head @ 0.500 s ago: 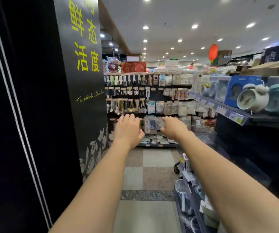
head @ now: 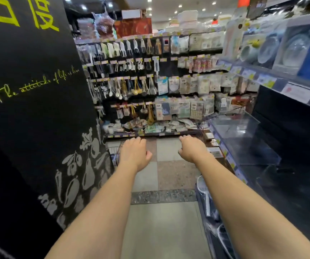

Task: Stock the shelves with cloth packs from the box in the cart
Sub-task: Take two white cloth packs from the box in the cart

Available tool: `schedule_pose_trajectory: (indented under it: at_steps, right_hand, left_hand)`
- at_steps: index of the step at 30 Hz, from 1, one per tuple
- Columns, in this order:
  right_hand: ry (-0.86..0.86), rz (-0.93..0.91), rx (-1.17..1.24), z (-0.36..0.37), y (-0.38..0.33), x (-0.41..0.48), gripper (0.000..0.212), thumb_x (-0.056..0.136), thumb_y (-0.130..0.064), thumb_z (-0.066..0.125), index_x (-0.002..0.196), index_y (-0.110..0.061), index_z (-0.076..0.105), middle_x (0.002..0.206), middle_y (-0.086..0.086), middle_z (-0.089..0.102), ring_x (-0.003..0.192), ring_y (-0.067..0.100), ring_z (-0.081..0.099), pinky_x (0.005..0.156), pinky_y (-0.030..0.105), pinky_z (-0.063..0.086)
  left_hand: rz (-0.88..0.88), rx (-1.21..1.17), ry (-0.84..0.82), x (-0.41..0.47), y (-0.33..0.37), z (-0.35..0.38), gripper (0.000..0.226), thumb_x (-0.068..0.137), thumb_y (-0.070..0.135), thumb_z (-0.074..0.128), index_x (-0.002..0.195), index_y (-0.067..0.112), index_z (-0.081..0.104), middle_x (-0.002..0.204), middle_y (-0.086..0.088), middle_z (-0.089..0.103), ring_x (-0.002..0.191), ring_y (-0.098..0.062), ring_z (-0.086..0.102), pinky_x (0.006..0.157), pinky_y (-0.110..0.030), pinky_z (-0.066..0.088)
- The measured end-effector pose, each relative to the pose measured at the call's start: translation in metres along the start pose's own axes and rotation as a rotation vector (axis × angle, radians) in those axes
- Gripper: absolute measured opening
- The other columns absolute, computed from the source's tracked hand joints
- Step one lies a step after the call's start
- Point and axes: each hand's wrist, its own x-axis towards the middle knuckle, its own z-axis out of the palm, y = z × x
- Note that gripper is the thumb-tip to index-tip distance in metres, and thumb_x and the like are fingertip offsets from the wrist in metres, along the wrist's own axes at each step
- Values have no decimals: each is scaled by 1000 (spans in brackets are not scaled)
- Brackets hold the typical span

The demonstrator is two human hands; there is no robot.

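Observation:
Both of my arms stretch forward over the aisle floor. My left hand (head: 134, 154) and my right hand (head: 191, 148) are held palm down with relaxed fingers and hold nothing. Ahead stands the end shelf (head: 150, 135). Flat cloth packs (head: 185, 109) hang on its right half, and more packs (head: 171, 124) lie piled on its bottom board. Part of a wire basket (head: 117, 152) shows just behind my left hand at the pillar's corner. More wire mesh (head: 203, 126) shows to the right of my right hand. No box is in view.
A black pillar (head: 38, 109) with yellow lettering walls off the left. On the right runs a dark shelf unit (head: 273, 79) with boxed bowls on top and clear bins (head: 238, 128) below. Kitchen utensils (head: 128, 86) hang on the end shelf's left half. Tiled floor (head: 161, 221) lies between.
The view has come closer to the end shelf and tilted down. Both hands sit lower against it, now over the floor rather than in front of the packs.

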Motion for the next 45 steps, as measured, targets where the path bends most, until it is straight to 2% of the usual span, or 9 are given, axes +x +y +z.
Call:
schedule_pose_trajectory:
  at_steps: [5,8,12,16,26,33,40,45]
  right_hand:
    - [6,-43,-67,17,38,99,31,96,-26,56,121,-8,56,124,14,58,114,34,55,87,40,47]
    - [-1,-41,-73,32,53,153,26,93,-24,56,114,-9,59,122,14,61,112,34,58,84,38,46]
    - [-48,-21,-27,59,64,236,26,92,-25,55,114,-11,60,124,13,63,112,33,59,83,38,49]
    - [-96,-22,-17,89,68,339,33,95,-27,54,123,-11,57,129,13,60,119,32,56,91,40,49]
    - [-95,-70,-156,131,86,602,36,93,-27,52,124,-8,56,130,14,58,125,32,49,103,40,41]
    - [-129,6,-129,153,144,751,40,93,-30,54,127,-9,56,130,12,59,123,30,51,103,40,43]
    - [-127,92,-47,182,247,903,33,91,-26,57,121,-11,57,127,12,61,120,31,55,98,39,45]
    - [-183,97,-83,186,320,1000,44,95,-27,53,137,-11,52,138,11,55,132,29,47,107,37,38]
  left_hand:
    - [-105,-56,-52,91,-4,44,41,94,39,48,123,13,62,121,-9,65,113,-29,60,96,-41,47]
    - [-120,-52,-58,141,-14,68,45,95,39,50,130,12,60,135,-13,60,124,-31,55,105,-43,42]
    - [-144,-19,-72,206,-39,113,42,93,41,50,124,14,60,120,-7,61,114,-28,56,101,-42,44]
    - [-96,28,-88,286,-74,163,39,93,41,50,119,14,60,121,-7,61,114,-27,55,104,-42,43]
    - [35,112,-148,540,-154,270,42,95,44,44,123,16,59,124,-7,62,118,-27,55,106,-42,41]
    - [67,17,-184,699,-143,334,37,96,44,44,116,17,59,117,-5,63,113,-26,57,103,-41,44]
    - [128,3,-230,884,-116,411,39,96,45,47,118,15,58,116,-8,61,111,-28,58,97,-42,46]
    - [162,7,-194,1022,-90,438,44,95,45,46,124,15,60,119,-9,64,111,-31,61,94,-43,47]
